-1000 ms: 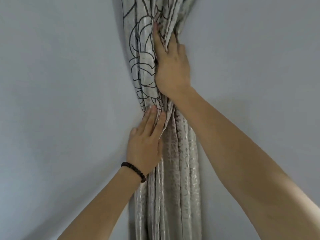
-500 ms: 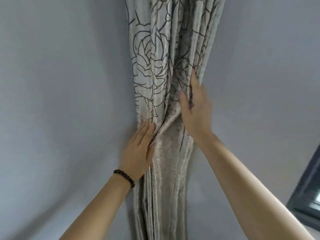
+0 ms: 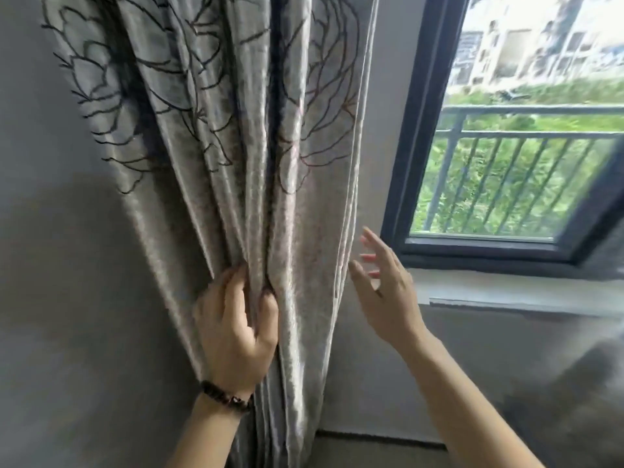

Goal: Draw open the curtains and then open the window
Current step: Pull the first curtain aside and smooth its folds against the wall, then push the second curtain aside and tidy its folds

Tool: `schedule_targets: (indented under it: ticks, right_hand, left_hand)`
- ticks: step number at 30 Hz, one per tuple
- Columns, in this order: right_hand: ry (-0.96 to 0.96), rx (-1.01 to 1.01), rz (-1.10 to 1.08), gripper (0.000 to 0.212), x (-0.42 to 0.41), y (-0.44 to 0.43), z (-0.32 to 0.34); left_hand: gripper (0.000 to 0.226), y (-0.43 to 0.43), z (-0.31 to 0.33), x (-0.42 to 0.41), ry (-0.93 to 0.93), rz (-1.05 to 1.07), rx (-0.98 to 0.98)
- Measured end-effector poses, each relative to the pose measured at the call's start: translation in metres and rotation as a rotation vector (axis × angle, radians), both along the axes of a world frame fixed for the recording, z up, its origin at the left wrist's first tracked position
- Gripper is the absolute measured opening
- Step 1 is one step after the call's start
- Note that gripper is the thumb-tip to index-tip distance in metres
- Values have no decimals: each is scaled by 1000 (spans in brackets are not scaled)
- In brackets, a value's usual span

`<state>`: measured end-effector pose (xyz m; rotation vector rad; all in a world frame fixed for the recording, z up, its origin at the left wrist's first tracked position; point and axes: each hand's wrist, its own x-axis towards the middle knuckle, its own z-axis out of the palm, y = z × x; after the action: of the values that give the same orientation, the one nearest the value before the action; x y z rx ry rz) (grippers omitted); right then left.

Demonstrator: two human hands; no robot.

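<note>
Head view: the left hand (image 3: 236, 327) clenches folds of the gathered grey curtain (image 3: 270, 146), which hangs bunched against the wall, left of the window (image 3: 499, 184). The right hand (image 3: 388, 292) is released, fingers spread, just beside the curtain's right edge.

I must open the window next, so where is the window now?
In the head view the window is at the upper right, just right of the gathered curtain, above the pale sill and past the open right hand.

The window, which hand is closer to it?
Right. The right hand hangs open just below and left of the window frame; the left hand is farther left, gripping the curtain folds.
</note>
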<state>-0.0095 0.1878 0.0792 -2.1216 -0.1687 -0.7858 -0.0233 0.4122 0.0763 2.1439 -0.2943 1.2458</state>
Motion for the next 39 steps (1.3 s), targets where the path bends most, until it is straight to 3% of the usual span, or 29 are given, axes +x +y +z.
schedule_targets:
  ticks: [5, 10, 13, 17, 19, 21, 25, 30, 33, 39]
  right_hand:
    - [145, -25, -218, 54, -67, -64, -33]
    - [155, -49, -442, 57, -122, -159, -26]
    - [135, -137, -639, 62, -143, -229, -25]
    - [57, -226, -889, 81, -160, -338, -13]
    - [63, -243, -960, 92, -168, -395, -4]
    - [109, -261, -1020, 107, -174, -447, 2]
    - [236, -186, -975, 127, -179, -523, 2]
    - [190, -139, -873, 108, -197, -592, -17]
    - [199, -129, -890, 98, -210, -637, -27]
    - [196, 4, -940, 105, -209, -716, -29]
  left_hand:
    - [47, -70, -19, 2, 134, -144, -9]
    - [42, -169, 7, 18, 221, -112, 187]
    - [42, -235, 31, 7, 129, -124, 124]
    - [50, -340, 66, -13, -215, -475, 7]
    - [51, -405, 83, -17, -237, -624, 52]
    - [57, -471, 99, -25, -124, -784, 91]
    - [79, -590, 112, -41, 147, -1008, 150]
    - [88, -705, 120, -52, 91, -997, 402]
    - [93, -768, 125, -47, 68, -1021, 403]
    - [95, -886, 132, -35, 8, -1134, 372]
